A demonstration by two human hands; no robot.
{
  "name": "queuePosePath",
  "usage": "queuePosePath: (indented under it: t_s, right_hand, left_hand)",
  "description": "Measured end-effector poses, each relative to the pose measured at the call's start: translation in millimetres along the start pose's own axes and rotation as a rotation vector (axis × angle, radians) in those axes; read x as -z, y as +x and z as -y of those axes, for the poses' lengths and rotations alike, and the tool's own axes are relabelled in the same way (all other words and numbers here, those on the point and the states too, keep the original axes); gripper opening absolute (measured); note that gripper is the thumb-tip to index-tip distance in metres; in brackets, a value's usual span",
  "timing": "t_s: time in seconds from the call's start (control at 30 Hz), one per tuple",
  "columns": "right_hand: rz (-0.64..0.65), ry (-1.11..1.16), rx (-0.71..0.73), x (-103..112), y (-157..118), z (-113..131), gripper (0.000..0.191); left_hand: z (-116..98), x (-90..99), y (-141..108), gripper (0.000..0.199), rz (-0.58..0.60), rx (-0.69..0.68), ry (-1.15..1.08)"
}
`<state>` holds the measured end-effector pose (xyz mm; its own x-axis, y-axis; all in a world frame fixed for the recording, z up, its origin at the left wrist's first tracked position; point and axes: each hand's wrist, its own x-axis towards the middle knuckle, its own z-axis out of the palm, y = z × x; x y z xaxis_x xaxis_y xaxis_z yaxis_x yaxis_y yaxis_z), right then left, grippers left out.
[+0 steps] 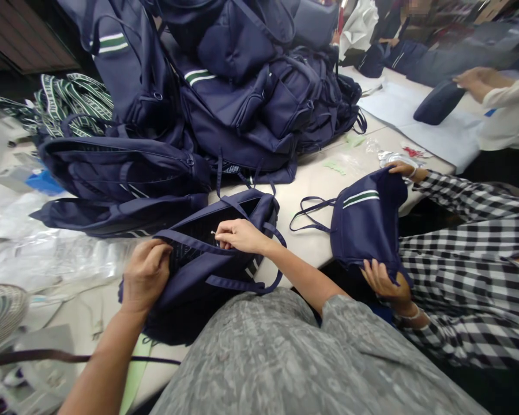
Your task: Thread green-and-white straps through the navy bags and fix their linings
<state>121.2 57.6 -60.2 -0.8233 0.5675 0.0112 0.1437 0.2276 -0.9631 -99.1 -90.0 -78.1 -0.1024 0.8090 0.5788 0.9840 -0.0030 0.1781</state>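
Observation:
A navy bag [185, 288] lies with its top gaping at the table's near edge, right in front of my body. My left hand [149, 271] is closed round the left end of its opening edge. Over the opening, my right hand [237, 235] pinches a small light-coloured piece, too small to name, at its fingertips. Navy straps loop over the bag's right side. Behind it lie more navy bags [125, 170], stacked close to the opening.
A tall pile of navy bags [237, 109] fills the table's back. Clear plastic [99, 259] and a fan [2, 317] are at left. On the right, a person in a checked shirt [471, 259] holds another navy bag [358, 225]; other people work beyond.

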Motion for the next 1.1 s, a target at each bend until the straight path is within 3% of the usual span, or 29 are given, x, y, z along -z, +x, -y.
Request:
queuePosePath:
  t_s: [0.07, 0.13, 0.23, 0.43, 0.63, 0.93, 1.1]
  right_hand:
    - [0.101, -0.220, -0.055, -3.1, 0.1, 0.2, 0.013]
    - [0.159, -0.381, -0.093, -5.7, 2.6, 3.0, 0.012]
    - [0.198, -0.469, -0.110, -9.1, 9.0, 8.3, 0.011]
    - [0.307, -0.163, -0.242, -14.1, 14.2, 2.4, 0.013]
    - [0.281, 0.059, -0.306, -17.4, 11.9, -7.7, 0.011]
    - [0.234, 0.154, -0.330, -22.9, 12.2, -9.0, 0.009]
    - [0.188, 0.110, -0.336, -30.3, 13.3, -5.6, 0.011]
  left_hand:
    - [-2.8, -0.3, -8.5, 0.027, 0.022, -0.050, 0.074]
    - [-3.7, 0.4, -11.9, 0.029, 0.116, -0.118, 0.140]
    - [-4.4, 1.7, -9.6, 0.029, 0.246, -0.238, 0.217]
    - [-10.9, -2.9, -1.6, 0.033, 0.345, -0.339, 0.286]
    - [-7.0, -22.9, -1.3, 0.041, 0.346, -0.336, 0.219]
    - [-4.9, -32.9, -7.3, 0.044, 0.331, -0.369, 0.313]
    - [-0.8, -40.0, -11.2, 0.041, 0.319, -0.301, 0.173]
